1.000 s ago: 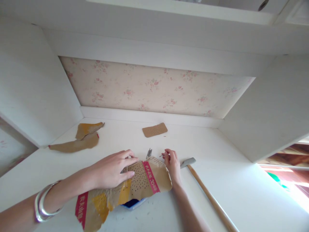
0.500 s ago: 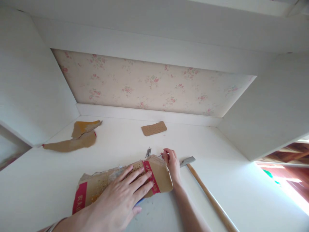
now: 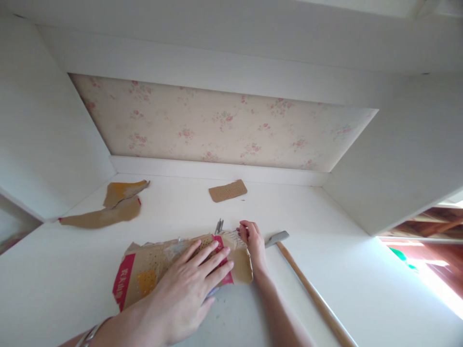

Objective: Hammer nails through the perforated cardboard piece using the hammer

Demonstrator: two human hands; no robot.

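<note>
My left hand [image 3: 191, 284] lies with fingers spread on a torn piece of brown cardboard [image 3: 152, 270] that has red tape strips, an orange patch and many small holes. Part of the cardboard is hidden under the palm. By its right far corner my right hand [image 3: 252, 241] is pinched on a thin nail [image 3: 237, 230], whose tip points left, close to the cardboard edge. Several loose grey nails [image 3: 219, 225] lie in a small bunch just beyond the cardboard. A hammer [image 3: 307, 284] with a grey head and wooden handle rests right of my right forearm.
A small holed cardboard piece [image 3: 227, 191] lies farther back on the white surface [image 3: 173, 202]. Torn cardboard scraps [image 3: 104, 212] sit at the left. White panels [image 3: 398, 159] enclose the sides, with floral wallpaper [image 3: 224, 130] behind.
The cardboard's left end has turned slightly away from me, baring more of its orange patch. My right hand keeps its pinch at the far corner. The view has shifted a little.
</note>
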